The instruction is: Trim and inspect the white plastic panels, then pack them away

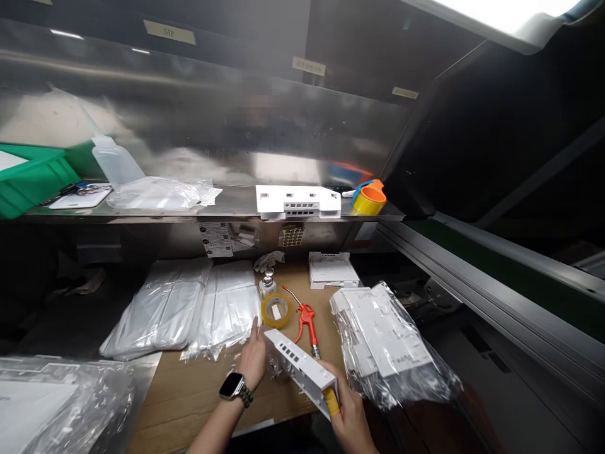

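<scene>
the right hand (350, 413) grips the white housing (302, 367), and the left hand (252, 360), hold unclear, is near the tape roll (266, 313).

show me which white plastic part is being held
The slotted white part in the right hand; the other white parts lie unheld on the metal shelf, the cardboard and inside clear bags.

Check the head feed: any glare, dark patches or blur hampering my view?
In the head view, the lamp at upper right is blown out, the steel panel mirrors bright patches, and the clear bags glint; same view, the right side is mostly dark, while the white part in the right hand looks fairly sharp.
</scene>
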